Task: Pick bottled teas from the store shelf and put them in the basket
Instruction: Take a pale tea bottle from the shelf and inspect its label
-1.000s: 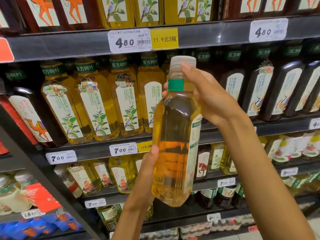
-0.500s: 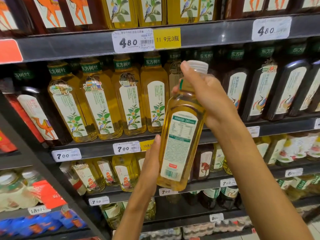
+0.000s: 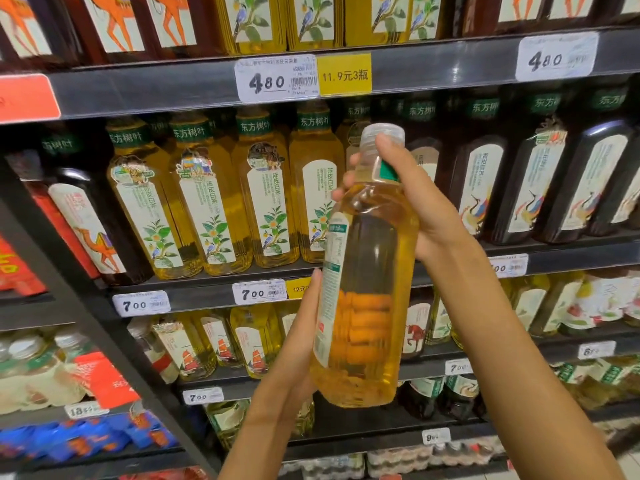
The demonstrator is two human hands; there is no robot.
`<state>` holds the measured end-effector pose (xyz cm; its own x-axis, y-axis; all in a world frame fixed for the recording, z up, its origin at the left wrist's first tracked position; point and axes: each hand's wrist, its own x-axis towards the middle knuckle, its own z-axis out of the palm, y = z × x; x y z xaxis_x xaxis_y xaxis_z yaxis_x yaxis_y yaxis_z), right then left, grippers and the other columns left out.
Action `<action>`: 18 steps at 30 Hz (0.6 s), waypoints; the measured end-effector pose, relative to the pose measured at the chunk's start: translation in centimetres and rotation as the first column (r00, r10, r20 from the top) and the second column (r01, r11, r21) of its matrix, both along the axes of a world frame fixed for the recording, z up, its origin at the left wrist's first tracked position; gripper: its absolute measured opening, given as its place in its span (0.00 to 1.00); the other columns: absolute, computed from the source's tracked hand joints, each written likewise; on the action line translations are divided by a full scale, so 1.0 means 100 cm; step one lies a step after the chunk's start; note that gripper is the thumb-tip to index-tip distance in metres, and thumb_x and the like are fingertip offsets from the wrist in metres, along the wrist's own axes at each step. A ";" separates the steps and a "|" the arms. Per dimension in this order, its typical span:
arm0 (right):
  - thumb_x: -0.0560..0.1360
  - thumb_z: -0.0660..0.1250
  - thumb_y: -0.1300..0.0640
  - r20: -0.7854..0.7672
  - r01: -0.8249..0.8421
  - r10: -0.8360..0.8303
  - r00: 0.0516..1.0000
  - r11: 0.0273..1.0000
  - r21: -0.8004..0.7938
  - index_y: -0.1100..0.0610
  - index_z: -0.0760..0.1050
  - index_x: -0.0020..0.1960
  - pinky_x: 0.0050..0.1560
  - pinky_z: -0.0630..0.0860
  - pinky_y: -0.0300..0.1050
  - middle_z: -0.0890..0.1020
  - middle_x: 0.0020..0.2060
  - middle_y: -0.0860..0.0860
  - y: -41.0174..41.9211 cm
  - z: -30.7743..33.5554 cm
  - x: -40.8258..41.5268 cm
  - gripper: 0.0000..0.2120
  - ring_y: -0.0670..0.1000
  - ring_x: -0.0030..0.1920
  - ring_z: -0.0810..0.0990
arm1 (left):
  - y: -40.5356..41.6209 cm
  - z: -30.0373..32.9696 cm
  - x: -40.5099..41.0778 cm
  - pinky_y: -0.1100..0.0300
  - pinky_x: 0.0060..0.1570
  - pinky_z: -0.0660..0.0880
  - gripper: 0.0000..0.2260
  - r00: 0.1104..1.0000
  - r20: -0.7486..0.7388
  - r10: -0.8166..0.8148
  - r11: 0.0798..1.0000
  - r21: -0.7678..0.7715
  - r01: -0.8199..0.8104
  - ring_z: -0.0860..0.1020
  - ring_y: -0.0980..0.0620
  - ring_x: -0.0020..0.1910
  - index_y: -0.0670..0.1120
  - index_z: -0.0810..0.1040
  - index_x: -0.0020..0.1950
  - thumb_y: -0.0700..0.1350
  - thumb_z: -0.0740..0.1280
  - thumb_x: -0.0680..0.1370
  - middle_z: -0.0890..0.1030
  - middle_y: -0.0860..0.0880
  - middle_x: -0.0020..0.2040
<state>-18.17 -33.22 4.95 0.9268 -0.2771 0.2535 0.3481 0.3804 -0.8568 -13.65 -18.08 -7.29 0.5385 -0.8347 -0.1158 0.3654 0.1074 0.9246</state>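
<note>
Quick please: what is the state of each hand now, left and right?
Left hand: holds the lower part of the yellow tea bottle, fingers wrapped behind it.
Right hand: grips the same bottle at its neck.

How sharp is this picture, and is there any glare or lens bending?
Head view: held bottle and 4.80 price tag read clearly; blue packs at lower left smear; shelf rails bow from the wide lens; glare streaks dark bottles at right.
</note>
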 end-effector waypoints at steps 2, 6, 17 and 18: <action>0.76 0.66 0.49 -0.048 0.208 -0.212 0.976 0.975 -0.073 0.60 0.76 0.49 0.40 0.81 0.45 0.84 0.34 0.54 -0.002 0.002 -0.001 0.12 0.52 0.36 0.83 | 0.004 0.004 0.008 0.52 0.50 0.79 0.31 0.998 0.042 -0.043 0.998 0.039 0.041 0.82 0.44 0.55 0.50 0.81 0.60 0.70 0.56 0.72 0.83 0.41 0.55; 0.76 0.67 0.47 -0.099 0.355 -0.381 0.919 0.912 -0.206 0.58 0.77 0.49 0.37 0.81 0.41 0.86 0.36 0.54 -0.005 0.001 0.001 0.14 0.49 0.37 0.84 | 0.006 0.000 0.003 0.55 0.44 0.80 0.31 0.999 0.031 -0.023 1.000 -0.007 0.023 0.84 0.47 0.49 0.51 0.83 0.57 0.71 0.64 0.65 0.84 0.41 0.53; 0.78 0.62 0.48 0.021 -0.086 0.086 0.996 0.996 -0.026 0.59 0.72 0.50 0.50 0.78 0.50 0.81 0.38 0.55 0.004 0.004 0.008 0.13 0.54 0.40 0.83 | 0.007 -0.009 -0.011 0.38 0.58 0.74 0.44 0.972 -0.215 -0.097 0.979 -0.197 0.054 0.76 0.37 0.62 0.47 0.70 0.71 0.67 0.74 0.61 0.77 0.38 0.65; 0.78 0.62 0.49 0.031 -0.063 0.064 0.997 0.997 -0.040 0.59 0.73 0.50 0.50 0.78 0.49 0.80 0.38 0.55 0.004 0.005 0.007 0.12 0.54 0.39 0.83 | 0.008 -0.007 -0.010 0.40 0.56 0.75 0.40 0.973 -0.203 -0.108 0.978 -0.196 0.068 0.77 0.38 0.62 0.48 0.70 0.71 0.67 0.71 0.64 0.77 0.39 0.65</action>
<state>-17.45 -32.85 5.42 0.9335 -0.2073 0.2927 0.3517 0.3696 -0.8601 -14.61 -17.29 -8.03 0.4421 -0.8952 -0.0568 0.5662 0.2294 0.7917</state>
